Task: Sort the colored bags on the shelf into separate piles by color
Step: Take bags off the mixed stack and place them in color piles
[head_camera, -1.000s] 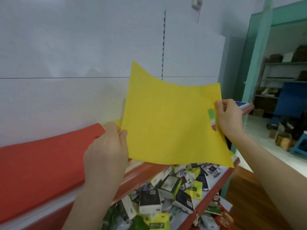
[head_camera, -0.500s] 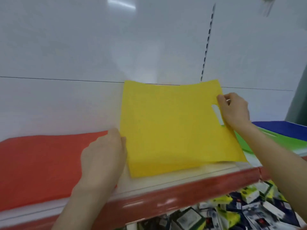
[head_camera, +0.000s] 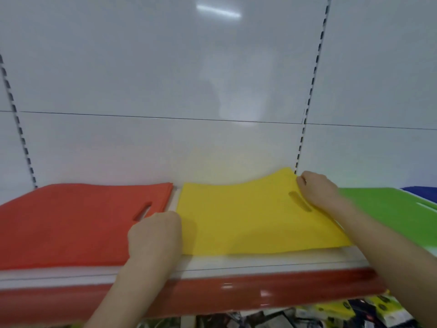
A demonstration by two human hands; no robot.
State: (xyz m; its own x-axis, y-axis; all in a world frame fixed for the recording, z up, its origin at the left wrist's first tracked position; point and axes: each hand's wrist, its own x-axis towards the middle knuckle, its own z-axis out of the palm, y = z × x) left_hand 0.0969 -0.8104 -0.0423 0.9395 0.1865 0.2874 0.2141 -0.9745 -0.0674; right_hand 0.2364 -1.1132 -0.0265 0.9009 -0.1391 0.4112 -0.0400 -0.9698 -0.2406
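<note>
Two hands of yours hold the yellow bag (head_camera: pixel 248 221), which lies on the shelf (head_camera: pixel 236 263) between the red pile (head_camera: pixel 66 223) and the green pile (head_camera: pixel 387 209). Your left hand (head_camera: pixel 153 235) has its fingers curled round the bag's left edge. Your right hand (head_camera: pixel 316 190) pinches the far right corner beside the handle slot, raised slightly off the shelf.

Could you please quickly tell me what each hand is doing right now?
Left hand: grips the left edge of the flat yellow fabric bag.
Right hand: pinches that bag's raised far right corner.
</note>
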